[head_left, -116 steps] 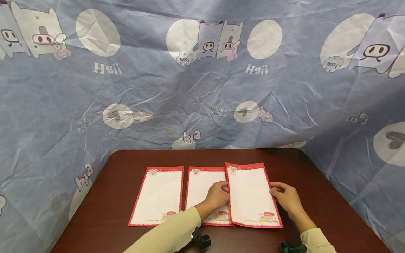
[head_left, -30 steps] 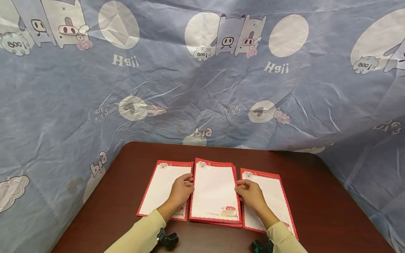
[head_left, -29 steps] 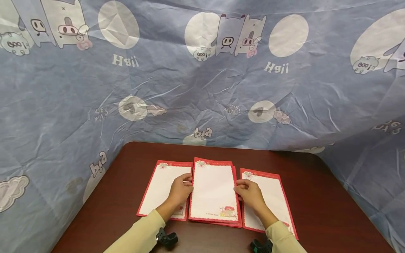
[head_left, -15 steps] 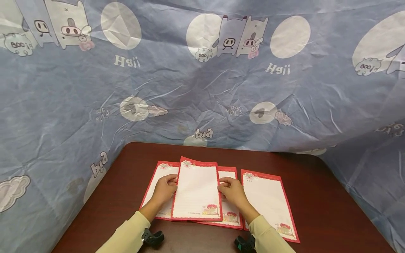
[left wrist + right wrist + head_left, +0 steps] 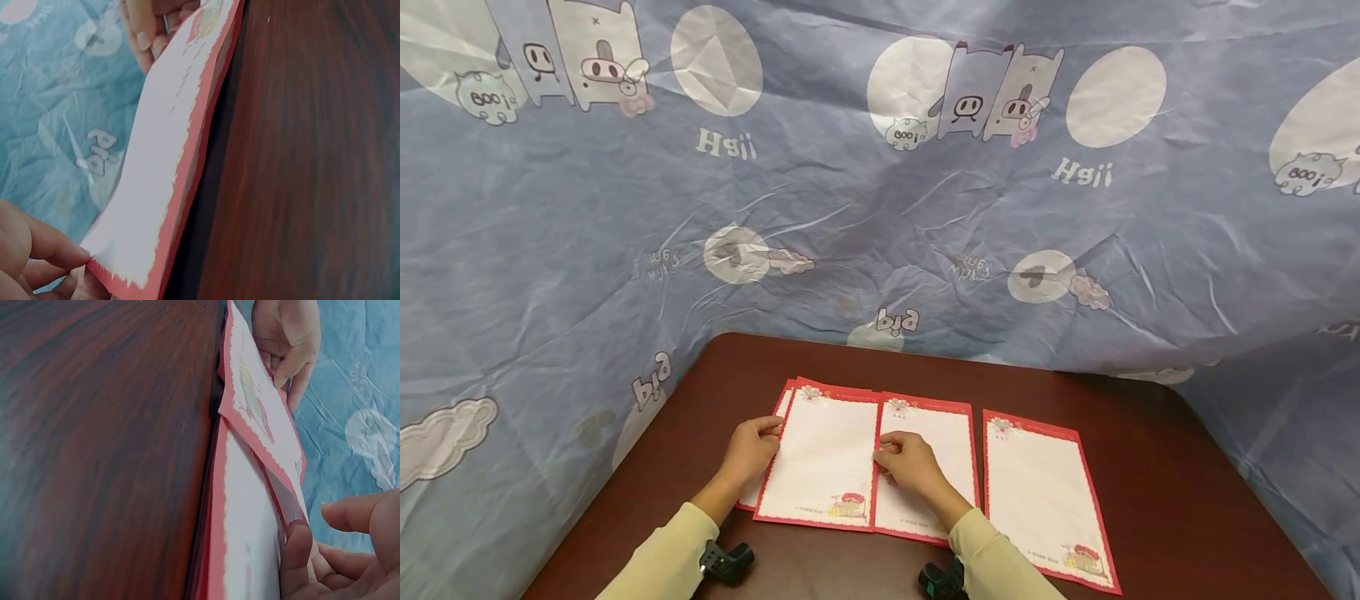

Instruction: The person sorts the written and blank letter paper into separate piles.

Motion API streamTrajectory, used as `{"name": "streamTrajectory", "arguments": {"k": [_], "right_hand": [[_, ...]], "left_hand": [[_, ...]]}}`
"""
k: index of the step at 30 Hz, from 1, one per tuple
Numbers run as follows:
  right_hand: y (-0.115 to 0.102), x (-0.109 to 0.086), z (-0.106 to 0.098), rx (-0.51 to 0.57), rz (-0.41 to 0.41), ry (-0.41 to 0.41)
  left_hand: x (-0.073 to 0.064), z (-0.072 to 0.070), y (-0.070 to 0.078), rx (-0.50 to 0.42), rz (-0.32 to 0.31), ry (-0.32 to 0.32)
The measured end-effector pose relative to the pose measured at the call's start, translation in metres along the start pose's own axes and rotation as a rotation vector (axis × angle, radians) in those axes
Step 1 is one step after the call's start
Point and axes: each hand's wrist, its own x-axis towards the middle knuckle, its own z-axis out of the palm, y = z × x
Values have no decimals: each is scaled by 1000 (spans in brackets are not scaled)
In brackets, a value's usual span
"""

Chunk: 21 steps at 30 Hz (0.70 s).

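A red-bordered sheet of letter paper (image 5: 823, 454), faintly lined and printed with a flower and a small cartoon, is held by both hands over the left sheet. My left hand (image 5: 751, 450) pinches its left edge; in the left wrist view the thumb and finger (image 5: 59, 247) meet at a corner. My right hand (image 5: 913, 462) holds the right edge; in the right wrist view its thumb (image 5: 297, 547) lies against that edge, while another finger (image 5: 350, 512) stands off it. Below, a left sheet (image 5: 752, 492) is mostly covered, and a middle sheet (image 5: 928, 425) lies under my right hand.
A third sheet (image 5: 1041, 492) of the same print lies on the right of the dark brown table (image 5: 1165, 483). A blue cartoon-printed cloth (image 5: 820, 183) hangs behind the table and along its sides. Black straps with small devices (image 5: 726, 562) sit on both wrists.
Both hands have carried a sheet leftward from above the middle stack to above the left sheet. The middle sheet is now uncovered. Earlier, they held a sheet over the right place. The head view has turned slightly.
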Motion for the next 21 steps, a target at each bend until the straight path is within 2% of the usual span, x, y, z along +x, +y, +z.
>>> {"name": "streamTrajectory", "arguments": {"k": [7, 12, 18, 21], "right_hand": [[-4, 1, 7, -61, -22, -23], [-7, 1, 10, -90, -19, -64], [-12, 2, 10, -148, -39, -73], [-13, 2, 7, -122, -25, -74]], "left_hand": [[2, -9, 0, 50, -1, 17], [4, -12, -1, 136, 12, 48], [1, -15, 0, 240, 42, 51], [-1, -18, 4, 297, 73, 71]]}}
